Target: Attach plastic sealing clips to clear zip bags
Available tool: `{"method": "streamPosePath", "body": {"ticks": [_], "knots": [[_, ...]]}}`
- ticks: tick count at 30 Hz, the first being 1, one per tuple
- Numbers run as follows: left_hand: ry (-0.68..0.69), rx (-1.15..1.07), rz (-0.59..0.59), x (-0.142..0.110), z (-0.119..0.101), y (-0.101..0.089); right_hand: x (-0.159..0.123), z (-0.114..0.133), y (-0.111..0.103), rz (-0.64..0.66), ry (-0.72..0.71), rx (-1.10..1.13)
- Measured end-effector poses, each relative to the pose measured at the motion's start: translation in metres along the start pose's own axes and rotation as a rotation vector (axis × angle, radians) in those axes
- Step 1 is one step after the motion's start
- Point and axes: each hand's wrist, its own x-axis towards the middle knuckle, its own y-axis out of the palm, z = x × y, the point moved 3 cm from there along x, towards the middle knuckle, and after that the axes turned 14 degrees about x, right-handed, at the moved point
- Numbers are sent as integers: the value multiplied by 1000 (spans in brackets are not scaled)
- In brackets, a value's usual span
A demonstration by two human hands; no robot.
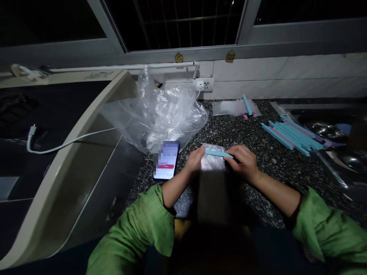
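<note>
My left hand (195, 159) is closed at the left edge of a clear plastic bag (212, 162), its fingertips beside one end of a flat light-blue stick (216, 153). Between finger and thumb, my right hand (243, 160) pinches the stick's other end. The stick lies crosswise over the upper part of the bag. Whether it is inside or on top of the plastic, I cannot tell. Below, the bag's lower part falls into shadow near the counter's front edge.
A lit phone (166, 160) lies left of my hands, before a large crumpled plastic bag (174, 110). Several blue and pink sticks (292, 133) are piled right, near a sink (344, 114). Flat bags (229, 107) lie at the back. A white cable (71, 142) crosses the appliance at left.
</note>
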Motion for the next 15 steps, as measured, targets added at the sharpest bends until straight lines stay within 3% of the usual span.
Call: {"method": "streamPosePath", "body": {"ticks": [15], "knots": [[-51, -57, -1, -4, 1, 4, 2, 2, -2, -23, -9, 20]]}}
